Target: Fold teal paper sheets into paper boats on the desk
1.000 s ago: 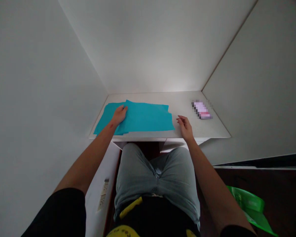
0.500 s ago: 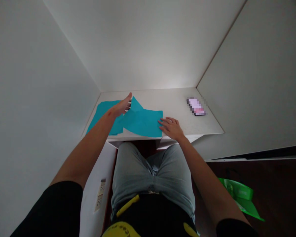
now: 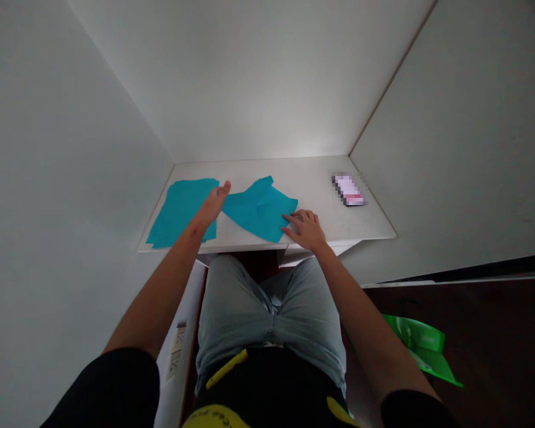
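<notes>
A teal sheet, thin and soft like cloth, lies unevenly on the white desk with a folded corner sticking up at its far side. My right hand rests at the sheet's right end, its fingers apart and the fingertips touching the edge. At the left end is my left hand, thumb raised; its other fingers are mostly hidden, so their grip on the sheet does not show. Under and beside my left wrist lies a stack of similar teal sheets, with slightly uneven edges.
The white desk is narrow, with walls behind and on both sides. Toward its right end lies a phone with a blurred screen. A green visor-like item is on the dark floor at right. Wall sockets show low on the left.
The sheet between my hands has turned and bunched, its right edge now slanting. My left hand has moved slightly left and nearer, uncovering more of the stack. My right hand stays at the sheet's right end.
</notes>
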`<state>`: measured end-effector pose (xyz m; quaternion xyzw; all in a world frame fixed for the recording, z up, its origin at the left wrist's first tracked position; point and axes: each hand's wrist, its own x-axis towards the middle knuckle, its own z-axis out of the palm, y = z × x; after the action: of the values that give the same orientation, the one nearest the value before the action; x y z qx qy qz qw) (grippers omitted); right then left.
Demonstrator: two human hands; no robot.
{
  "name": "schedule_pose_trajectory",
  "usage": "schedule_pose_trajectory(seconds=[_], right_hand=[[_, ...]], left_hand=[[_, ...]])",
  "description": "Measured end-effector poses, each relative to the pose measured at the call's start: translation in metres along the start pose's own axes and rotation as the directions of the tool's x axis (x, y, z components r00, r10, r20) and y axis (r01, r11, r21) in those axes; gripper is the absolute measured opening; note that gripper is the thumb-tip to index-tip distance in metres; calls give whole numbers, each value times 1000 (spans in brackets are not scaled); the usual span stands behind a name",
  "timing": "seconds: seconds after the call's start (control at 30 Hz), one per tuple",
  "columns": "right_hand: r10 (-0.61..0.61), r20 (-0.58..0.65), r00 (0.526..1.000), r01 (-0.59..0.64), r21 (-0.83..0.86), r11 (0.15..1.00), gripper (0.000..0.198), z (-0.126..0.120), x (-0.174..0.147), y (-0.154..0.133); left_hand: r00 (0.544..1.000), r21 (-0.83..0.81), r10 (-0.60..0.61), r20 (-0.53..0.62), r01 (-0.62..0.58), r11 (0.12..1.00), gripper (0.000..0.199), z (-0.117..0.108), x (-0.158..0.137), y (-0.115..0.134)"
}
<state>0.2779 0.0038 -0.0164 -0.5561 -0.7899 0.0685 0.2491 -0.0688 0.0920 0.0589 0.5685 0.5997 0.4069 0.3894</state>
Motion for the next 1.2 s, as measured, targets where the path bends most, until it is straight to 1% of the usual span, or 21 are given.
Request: schedule_pose_trajectory(seconds=[0.07,0.1,0.13,0.17,0.23,0.3,0.37,0.43,0.5,0.6,0.67,0.77,0.83,0.9,0.97,1.03,1.1,1.2], right_hand=[[9,3,1000,-9,6,1000,56,-1,0,0],[9,5,1000,-10,12,1000,55,-2,0,0],[4,8,1000,-5,21,1000,54,-3,0,0],[-6,11,1000,5,37,999,53,-4,0,0],[-29,19,999,27,87,996,48,-6,0,1],[-28,12,1000,26,163,986,44,-8,0,3],[9,-30,1000,-2,241,971,41,-7,1,7],[71,-104,992,-37,301,953,42,-4,2,12],[153,-172,973,-86,345,935,46,0,5,19],[283,-224,932,-181,390,903,57,7,12,32],[325,-218,920,-223,390,893,67,10,19,39],[336,-136,932,-270,357,894,75,10,33,45],[346,-60,936,-301,369,879,74,10,41,45],[338,2,941,-304,438,846,71,10,46,43],[288,57,956,-272,538,797,67,10,48,39],[223,99,970,-235,626,744,62,11,47,35],[194,112,974,-218,681,700,58,10,46,33],[248,53,967,-210,714,667,57,7,43,33]], left_hand=[[984,-60,-176,-24,175,983,83,-10,-6,-20],[970,-81,-245,-2,244,967,82,-10,-11,-29],[961,-90,-276,22,277,957,80,-5,-16,-36],[963,-88,-268,26,269,959,79,2,-22,-42],[986,-50,-168,18,169,984,77,21,-31,-49],[998,10,-65,25,65,998,68,40,-35,-51],[1000,49,1,27,-2,999,59,53,-33,-50],[999,33,39,25,-40,999,53,59,-29,-49],[996,-28,76,55,-74,997,49,58,-25,-48],[976,-109,147,163,-130,985,42,52,-23,-48],[957,-116,181,226,-158,981,39,47,-24,-50],[944,-132,203,262,-173,976,40,42,-25,-53],[942,-171,210,262,-169,971,41,40,-25,-55],[942,-205,206,265,-154,967,39,39,-24,-56],[947,-230,183,265,-122,966,38,40,-24,-57],[958,-260,153,241,-88,962,40,41,-24,-57],[972,-296,136,192,-74,952,43,42,-23,-58],[986,-294,124,107,-88,952,39,45,-21,-59]])
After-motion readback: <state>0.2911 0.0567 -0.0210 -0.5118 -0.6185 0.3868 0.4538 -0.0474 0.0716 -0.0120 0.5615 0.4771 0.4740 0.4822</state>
